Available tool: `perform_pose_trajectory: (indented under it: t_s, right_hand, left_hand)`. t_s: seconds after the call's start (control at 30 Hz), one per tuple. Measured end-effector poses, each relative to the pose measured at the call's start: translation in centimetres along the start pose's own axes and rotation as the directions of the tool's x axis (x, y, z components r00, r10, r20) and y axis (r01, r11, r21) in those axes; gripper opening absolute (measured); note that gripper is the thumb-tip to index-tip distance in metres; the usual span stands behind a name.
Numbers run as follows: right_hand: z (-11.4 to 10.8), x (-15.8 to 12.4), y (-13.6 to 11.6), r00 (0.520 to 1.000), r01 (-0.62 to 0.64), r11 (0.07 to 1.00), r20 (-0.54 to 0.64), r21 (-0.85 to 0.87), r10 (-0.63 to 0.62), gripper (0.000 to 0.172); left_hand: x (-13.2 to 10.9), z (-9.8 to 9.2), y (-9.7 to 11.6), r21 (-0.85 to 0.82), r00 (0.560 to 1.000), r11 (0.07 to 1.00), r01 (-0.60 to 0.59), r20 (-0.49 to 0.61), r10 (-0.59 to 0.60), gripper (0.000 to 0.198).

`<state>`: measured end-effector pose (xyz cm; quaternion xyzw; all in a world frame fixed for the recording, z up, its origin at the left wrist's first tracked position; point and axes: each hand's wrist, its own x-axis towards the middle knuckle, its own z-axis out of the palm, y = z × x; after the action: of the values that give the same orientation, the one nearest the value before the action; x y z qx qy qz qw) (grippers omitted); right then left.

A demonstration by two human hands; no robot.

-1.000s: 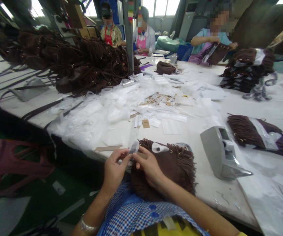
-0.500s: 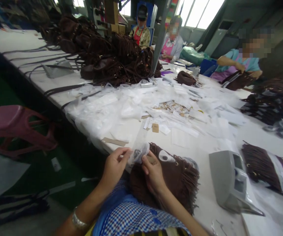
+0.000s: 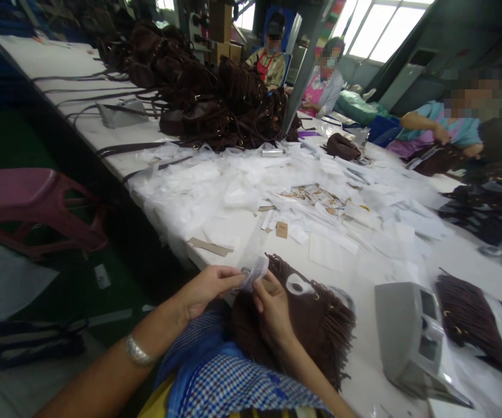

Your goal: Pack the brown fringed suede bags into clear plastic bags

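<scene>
Between my two hands is a small clear plastic wrapping [image 3: 257, 271], with something greyish showing in it that I cannot make out. My left hand [image 3: 216, 285] pinches its left side between thumb and fingers. On its right side, my right hand [image 3: 273, 305] grips it, with a bit of brown card also at the fingers. Beneath the hands, partly on my lap and the table edge, lies a dark brown fringed bag [image 3: 307, 316]. A white roll [image 3: 298, 284], perhaps tape, rests on the bag.
A grey dispenser-like box [image 3: 401, 331] and a wrapped fringed bag [image 3: 473, 316] stand at right. Plastic sheets [image 3: 198, 186] and small tags [image 3: 316, 196] cover the table's middle. Brown bags [image 3: 216, 104] pile up behind. A red stool [image 3: 24, 203] stands left; several co-workers sit across.
My left forearm has swung outward to the left, and its fingers now pinch the plastic closer to the right hand. The camera view has shifted slightly left.
</scene>
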<state>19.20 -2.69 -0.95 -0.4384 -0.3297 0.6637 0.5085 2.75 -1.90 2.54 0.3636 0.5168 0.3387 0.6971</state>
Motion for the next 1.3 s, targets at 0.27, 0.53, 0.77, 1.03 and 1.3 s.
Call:
perform_pose_trajectory:
  t_s: [0.27,0.53,0.77,1.03,1.3]
  right_hand:
    - [0.2,0.0,0.2,0.999,0.037,0.999,-0.04,0.014,-0.037,0.046]
    - [0.2,0.0,0.0,1.0,0.016,0.999,-0.026,0.049,-0.015,0.046]
    - [0.1,-0.1,0.2,0.999,0.041,0.999,-0.029,0.036,-0.04,0.046]
    - [0.5,0.0,0.0,0.996,0.05,0.998,-0.072,0.026,-0.048,0.046]
    - [0.7,-0.4,-0.3,0.998,0.026,0.999,-0.062,-0.027,-0.028,0.047]
  left_hand:
    - [-1.1,1.6,-1.3,0.581,0.751,0.692,-0.429,-0.197,0.631,0.017]
    - [-0.8,1.0,-1.0,0.515,0.9,0.784,-0.346,-0.055,0.433,0.031]
    - [-0.8,1.1,-0.3,0.15,0.983,0.983,-0.107,-0.13,0.127,0.035]
    - [-0.6,2.1,-1.5,0.102,0.926,0.961,-0.258,-0.259,0.276,0.029]
    - [-0.7,0.6,0.4,0.39,0.945,0.875,-0.286,-0.036,0.325,0.011]
